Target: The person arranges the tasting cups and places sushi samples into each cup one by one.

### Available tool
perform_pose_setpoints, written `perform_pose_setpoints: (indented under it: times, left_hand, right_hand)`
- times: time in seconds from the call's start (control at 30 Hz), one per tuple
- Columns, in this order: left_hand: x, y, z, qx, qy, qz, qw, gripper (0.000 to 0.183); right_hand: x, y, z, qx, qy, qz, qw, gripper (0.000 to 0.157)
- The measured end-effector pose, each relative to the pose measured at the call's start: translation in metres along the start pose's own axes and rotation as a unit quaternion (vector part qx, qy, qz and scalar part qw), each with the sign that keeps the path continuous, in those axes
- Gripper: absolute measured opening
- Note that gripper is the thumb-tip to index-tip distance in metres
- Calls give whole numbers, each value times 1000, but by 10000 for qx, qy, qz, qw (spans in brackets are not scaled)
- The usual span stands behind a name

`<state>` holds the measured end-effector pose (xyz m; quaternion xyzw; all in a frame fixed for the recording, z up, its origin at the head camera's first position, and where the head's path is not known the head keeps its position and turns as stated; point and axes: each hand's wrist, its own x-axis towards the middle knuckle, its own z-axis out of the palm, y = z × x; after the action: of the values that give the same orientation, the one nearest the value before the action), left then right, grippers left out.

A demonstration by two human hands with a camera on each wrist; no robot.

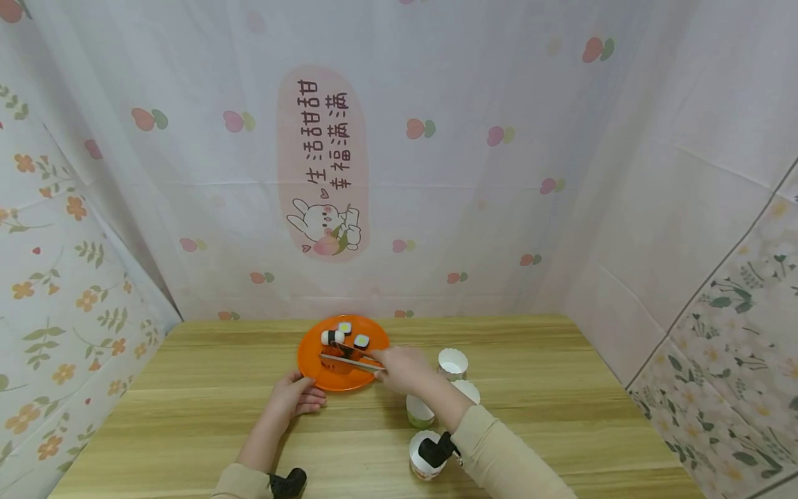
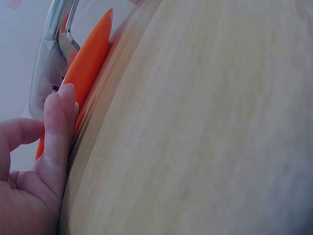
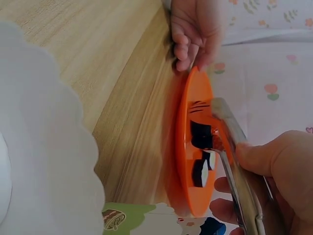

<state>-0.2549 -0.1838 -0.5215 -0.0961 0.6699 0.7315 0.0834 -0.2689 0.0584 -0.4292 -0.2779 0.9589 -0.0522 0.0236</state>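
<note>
One dark-wrapped sushi piece [image 3: 201,135] with an orange-red top lies between the arms of the metal tongs [image 1: 355,362], over the near half of the orange plate [image 1: 309,355]. Whether both arms already press on it cannot be told. The step appears to be gripping this piece: the arms do best level on its wrapped sides, squeezed just firmly enough that it does not slip or twist.

The right hand [image 1: 402,371] is clamped on the tongs; a straight upward lift would clear the white piece with a dark band [image 1: 332,337] and the two small rolls [image 1: 361,341] on the far side. The left hand [image 1: 296,398] pinches the plate's near-left rim between thumb and fingers, a sensible brace against sliding.

To the right on the worktop [image 1: 530,388] stand four paper cups [image 1: 453,361], some beneath the right forearm, so the wrist should ride high enough not to knock them.
</note>
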Motion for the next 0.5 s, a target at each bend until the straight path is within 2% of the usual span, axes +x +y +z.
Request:
perform_pose_setpoints:
  times: [0.5]
  left_hand:
    - [2,-1,0,-46,21,-44,10000,35]
  right_hand:
    - [-2,-4,3,-254,255,-81,9993,29]
